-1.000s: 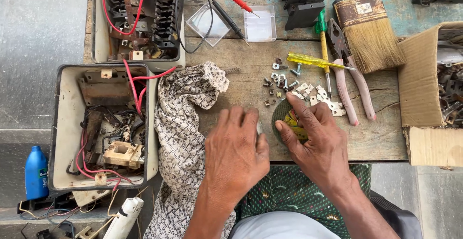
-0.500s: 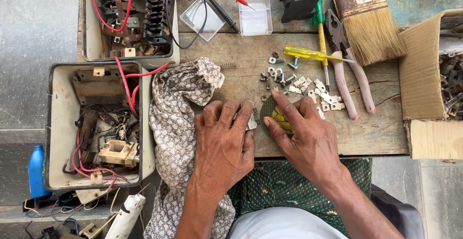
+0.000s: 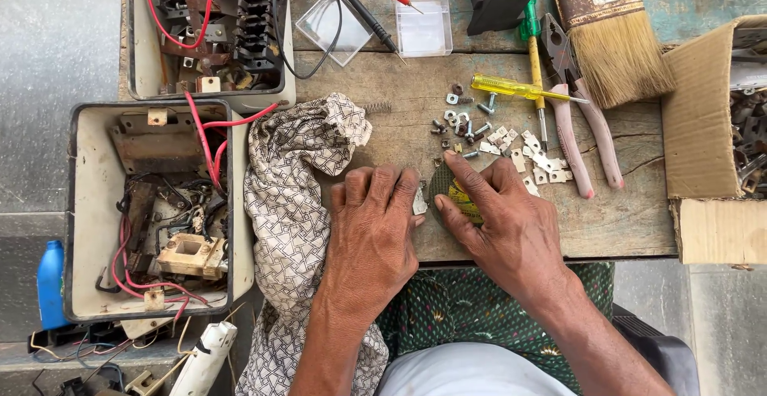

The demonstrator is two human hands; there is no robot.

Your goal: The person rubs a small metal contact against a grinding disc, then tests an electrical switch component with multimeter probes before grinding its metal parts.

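From the head camera we look straight down on a worn wooden bench [image 3: 623,220]. Our left hand [image 3: 375,232] lies flat, palm down, fingers together, pressing on a small metal plate [image 3: 419,202] whose edge peeks out by the fingertips. Our right hand [image 3: 507,224] rests just beside it, index finger stretched forward, pressing a dark green pad with a yellow patch [image 3: 455,196] against the bench (what it is exactly we cannot tell). Just beyond the fingertips lie loose screws and small plates [image 3: 499,136], then a yellow screwdriver [image 3: 519,88] and pink-handled pliers [image 3: 587,136]. A patterned cloth [image 3: 292,196] touches the left hand's outer side. Further left sits an open electrical box [image 3: 152,212] with red wires.
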